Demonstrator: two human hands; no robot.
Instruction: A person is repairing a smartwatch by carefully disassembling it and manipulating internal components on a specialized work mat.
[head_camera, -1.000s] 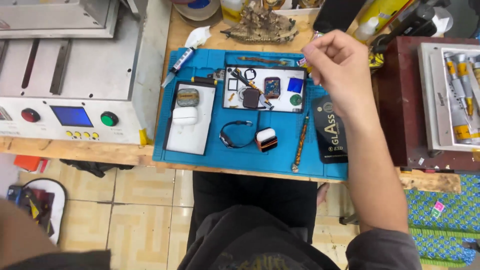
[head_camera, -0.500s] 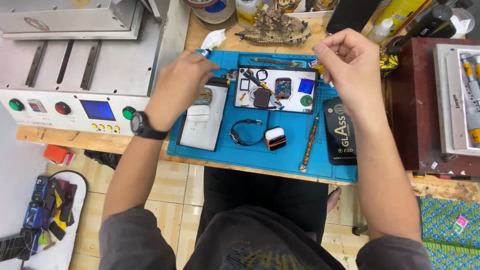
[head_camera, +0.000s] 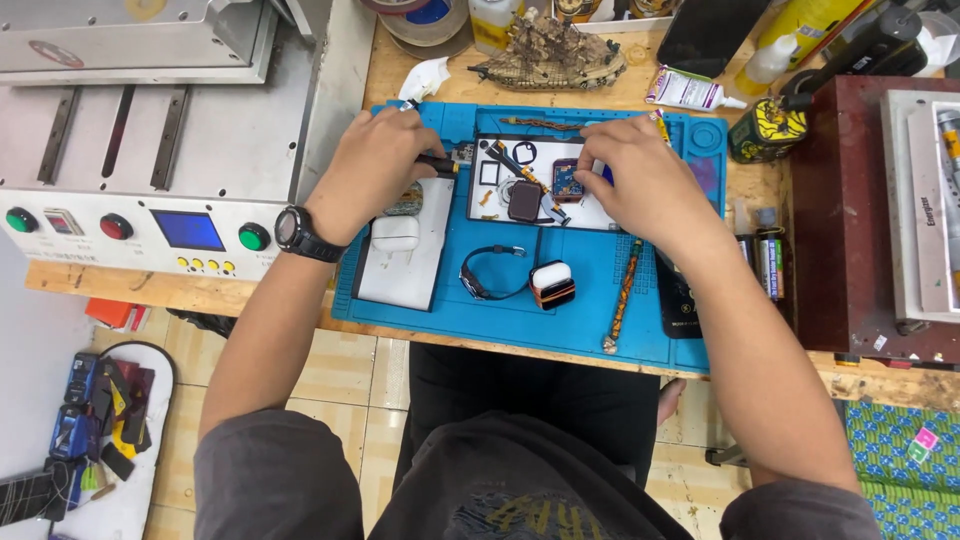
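**Both hands down on the parts tray**

Here we are over the blue mat (head_camera: 590, 300) on the wooden bench (head_camera: 450, 75). Our left hand (head_camera: 375, 170) is closed around a black-handled tool (head_camera: 440, 163), its tip pointing right toward the white parts tray (head_camera: 590, 212). Our right hand (head_camera: 650, 180) rests over the tray's right end, fingers curled down beside the small circuit board (head_camera: 566, 178); we cannot tell whether they pinch it or merely steady it.

On the tray we see a dark square watch body (head_camera: 523, 200) just left of the board, with small loose bits around it. Nearer to us on the mat lie a black watch strap (head_camera: 485, 275), a white watch with an orange edge (head_camera: 552, 284) and a long patterned pen-like stick (head_camera: 622, 295). Under our left wrist sits a white charger block (head_camera: 395, 235) on a white pad (head_camera: 400, 275).

The risk, as we judge it: the tool tip sits close to the tiny parts, so a slip could scatter them off the tray or scratch the board. Our right forearm also crosses the stick and could roll it off the mat's front edge
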